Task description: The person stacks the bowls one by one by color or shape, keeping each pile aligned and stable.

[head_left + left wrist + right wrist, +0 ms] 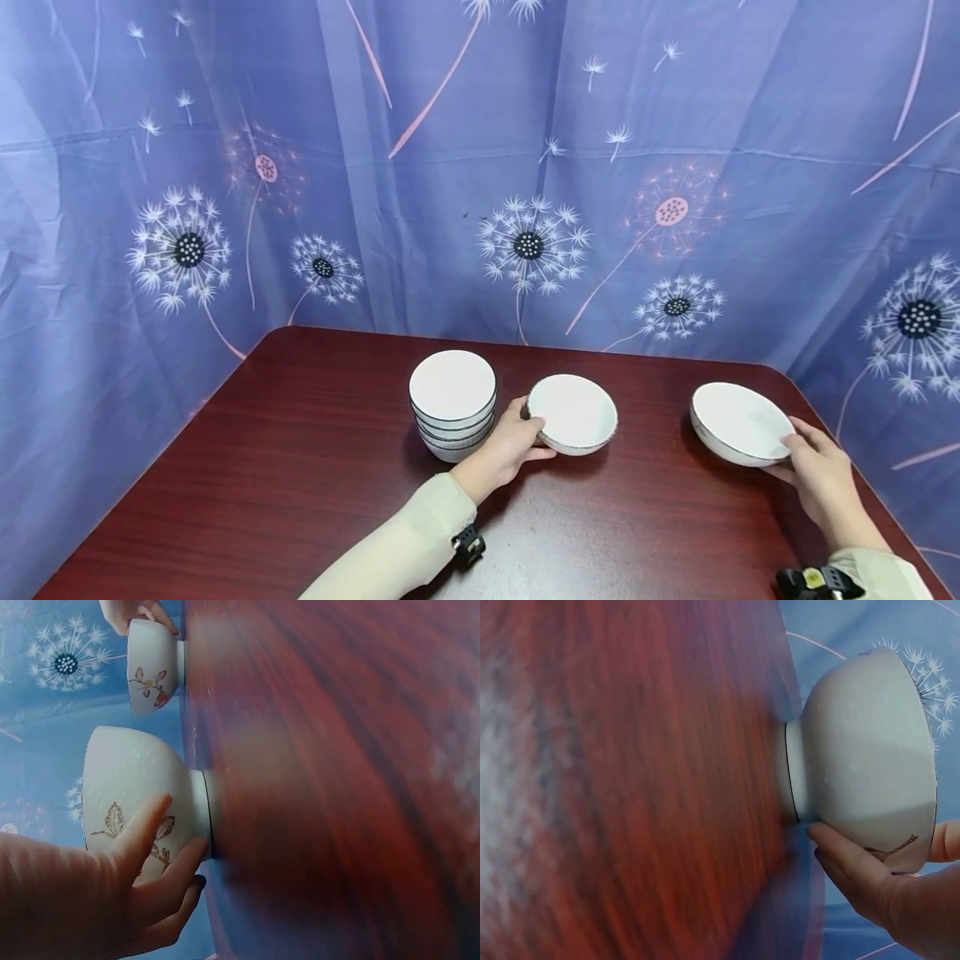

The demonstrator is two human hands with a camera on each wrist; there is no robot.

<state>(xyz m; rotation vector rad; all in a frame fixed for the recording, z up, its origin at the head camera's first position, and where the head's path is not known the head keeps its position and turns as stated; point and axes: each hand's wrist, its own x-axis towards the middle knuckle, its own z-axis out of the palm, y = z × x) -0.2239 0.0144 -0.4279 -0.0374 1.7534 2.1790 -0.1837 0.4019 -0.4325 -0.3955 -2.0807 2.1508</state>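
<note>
My left hand [506, 448] grips the near left side of a white bowl [576, 414] with a dark rim, thumb at the rim and fingers below. In the left wrist view, brown leaf sprigs decorate this bowl's outside [135, 769], and its foot is close over the table. Farther right, my right hand [819, 477] holds a second white bowl [738, 423] by its right side. The right wrist view has fingertips [840, 844] under that bowl near its foot. Just left of my left hand stands a stack of several matching bowls [452, 385].
The dark red wooden table [262, 467] has rounded far corners. Right behind its far edge hangs a blue curtain [442, 250] with dandelion prints, which also runs along the left and right sides. A small black device [469, 543] is strapped at my left wrist.
</note>
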